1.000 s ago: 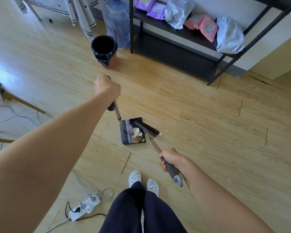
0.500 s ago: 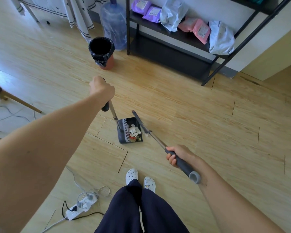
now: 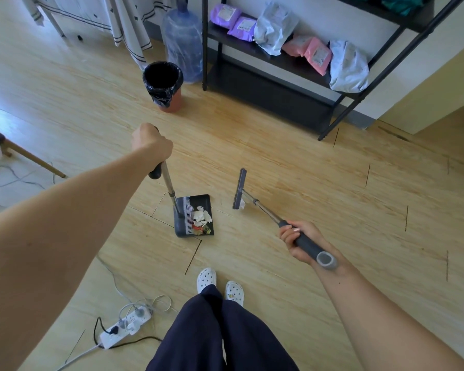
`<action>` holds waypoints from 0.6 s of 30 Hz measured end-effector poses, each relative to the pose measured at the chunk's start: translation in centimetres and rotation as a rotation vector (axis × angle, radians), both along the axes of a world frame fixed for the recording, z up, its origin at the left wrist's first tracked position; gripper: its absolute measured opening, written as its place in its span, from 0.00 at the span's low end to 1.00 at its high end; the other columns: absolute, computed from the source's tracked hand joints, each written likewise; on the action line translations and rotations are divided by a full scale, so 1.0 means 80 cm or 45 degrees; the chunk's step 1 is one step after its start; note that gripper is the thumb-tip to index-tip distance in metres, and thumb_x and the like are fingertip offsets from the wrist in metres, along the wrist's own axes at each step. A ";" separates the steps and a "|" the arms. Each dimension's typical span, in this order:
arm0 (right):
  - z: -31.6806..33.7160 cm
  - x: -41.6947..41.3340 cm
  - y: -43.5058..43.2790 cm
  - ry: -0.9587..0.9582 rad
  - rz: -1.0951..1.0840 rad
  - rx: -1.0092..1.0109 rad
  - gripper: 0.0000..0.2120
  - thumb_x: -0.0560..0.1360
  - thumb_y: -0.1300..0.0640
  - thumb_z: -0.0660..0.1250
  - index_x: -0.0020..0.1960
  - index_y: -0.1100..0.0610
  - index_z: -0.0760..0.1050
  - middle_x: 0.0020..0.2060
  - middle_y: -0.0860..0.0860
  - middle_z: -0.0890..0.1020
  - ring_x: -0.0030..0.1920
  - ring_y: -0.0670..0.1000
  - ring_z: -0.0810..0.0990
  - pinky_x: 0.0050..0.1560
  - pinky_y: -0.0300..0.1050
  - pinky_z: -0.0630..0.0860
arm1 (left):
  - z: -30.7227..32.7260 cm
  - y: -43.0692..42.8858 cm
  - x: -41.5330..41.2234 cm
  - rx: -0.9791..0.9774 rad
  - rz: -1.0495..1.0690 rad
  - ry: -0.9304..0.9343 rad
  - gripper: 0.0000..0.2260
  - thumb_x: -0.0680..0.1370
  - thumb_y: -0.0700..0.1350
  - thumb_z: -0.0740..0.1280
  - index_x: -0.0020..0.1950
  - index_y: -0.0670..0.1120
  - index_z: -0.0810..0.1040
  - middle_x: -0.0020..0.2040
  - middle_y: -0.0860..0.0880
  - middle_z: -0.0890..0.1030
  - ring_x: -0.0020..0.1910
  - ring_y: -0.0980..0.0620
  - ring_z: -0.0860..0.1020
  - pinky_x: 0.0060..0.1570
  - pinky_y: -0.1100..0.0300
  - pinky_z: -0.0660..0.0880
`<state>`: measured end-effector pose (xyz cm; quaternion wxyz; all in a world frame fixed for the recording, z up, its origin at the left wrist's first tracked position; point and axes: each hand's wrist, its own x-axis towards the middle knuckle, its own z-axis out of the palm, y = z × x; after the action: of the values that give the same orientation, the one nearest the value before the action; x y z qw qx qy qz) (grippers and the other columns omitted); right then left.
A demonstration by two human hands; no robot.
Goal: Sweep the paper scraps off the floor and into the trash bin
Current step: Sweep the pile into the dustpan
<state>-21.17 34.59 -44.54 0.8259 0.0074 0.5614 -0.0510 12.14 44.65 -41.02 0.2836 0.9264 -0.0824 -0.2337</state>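
My left hand (image 3: 152,143) is wrapped round the dustpan (image 3: 200,200) handle, most paper scraps (image 3: 202,217) piled in the pan, one stray scrap (image 3: 242,203) right by the broom (image 3: 240,188) my right hand (image 3: 296,242) grips — so I reckon sweep that in, then tip everything into the trash bin (image 3: 162,87) up ahead.

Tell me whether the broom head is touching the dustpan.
Apart. The head view shows a strip of bare floor between the broom head and the dustpan.
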 end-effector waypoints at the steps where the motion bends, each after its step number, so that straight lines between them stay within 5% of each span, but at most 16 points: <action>1: -0.002 -0.002 0.002 -0.015 -0.034 0.003 0.10 0.82 0.58 0.53 0.43 0.61 0.65 0.22 0.53 0.70 0.14 0.44 0.68 0.13 0.32 0.65 | 0.000 0.001 0.001 -0.004 0.013 0.005 0.07 0.74 0.33 0.62 0.37 0.42 0.70 0.37 0.40 0.71 0.31 0.47 0.65 0.26 0.62 0.61; 10: -0.007 -0.003 0.014 0.270 0.402 -0.234 0.14 0.83 0.56 0.54 0.39 0.59 0.65 0.18 0.50 0.68 0.12 0.43 0.64 0.12 0.30 0.61 | -0.001 -0.005 0.003 -0.032 0.042 0.034 0.12 0.74 0.34 0.63 0.32 0.42 0.65 0.35 0.42 0.70 0.34 0.46 0.68 0.26 0.64 0.61; 18: -0.042 0.008 0.004 0.621 0.879 -0.546 0.10 0.80 0.63 0.54 0.40 0.61 0.66 0.27 0.54 0.68 0.16 0.47 0.67 0.17 0.32 0.65 | -0.005 -0.007 0.006 -0.006 0.013 0.002 0.14 0.75 0.35 0.63 0.32 0.43 0.64 0.31 0.44 0.68 0.31 0.46 0.68 0.26 0.63 0.62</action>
<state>-20.50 34.88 -47.88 0.6216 -0.3624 0.6855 0.1115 12.63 44.06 -41.44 0.2872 0.9259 -0.0779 -0.2328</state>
